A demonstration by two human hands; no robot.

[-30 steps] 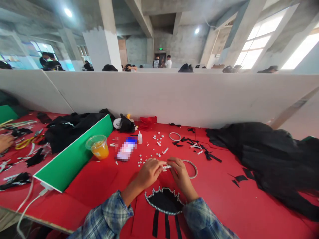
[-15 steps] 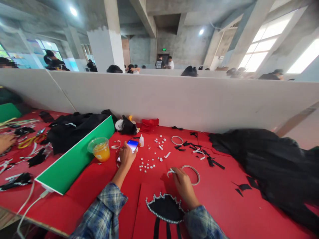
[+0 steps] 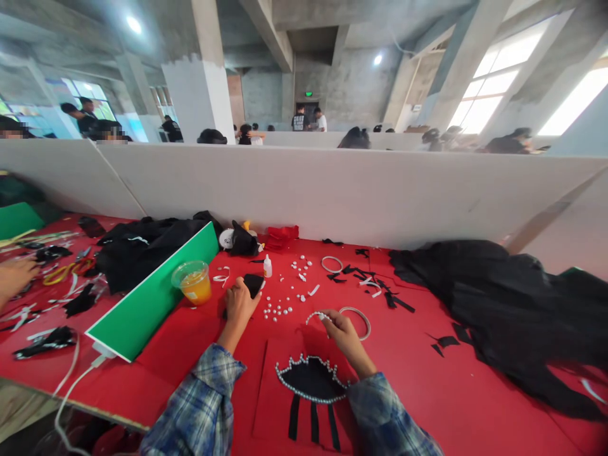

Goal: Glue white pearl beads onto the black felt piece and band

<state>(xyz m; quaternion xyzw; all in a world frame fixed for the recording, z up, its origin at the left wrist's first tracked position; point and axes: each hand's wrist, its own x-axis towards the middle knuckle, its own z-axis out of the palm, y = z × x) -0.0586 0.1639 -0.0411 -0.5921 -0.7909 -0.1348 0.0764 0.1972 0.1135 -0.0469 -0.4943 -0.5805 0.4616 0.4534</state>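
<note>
Pinching a short, curved string of small white beads (image 3: 314, 315) between its closed fingertips, the right hand (image 3: 342, 332) holds it just above the red table (image 3: 451, 392), beside a white ring (image 3: 357, 315) and beyond a black shape edged with beads (image 3: 311, 381). The left hand (image 3: 239, 303) rests with curled fingers on a dark-screened phone (image 3: 253, 283), near scattered loose beads (image 3: 277, 310), a small glue bottle (image 3: 267, 266) and a cup of orange drink (image 3: 193, 282). Black cloth (image 3: 513, 304) lies heaped at the right, and a pale partition wall (image 3: 332, 190) closes off the table in a bare concrete hall.

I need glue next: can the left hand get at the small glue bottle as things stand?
Probably yes. The left hand rests on the dark phone, and the glue bottle stands upright just beyond it with only bare red table between. The hand would have to leave the phone.
</note>
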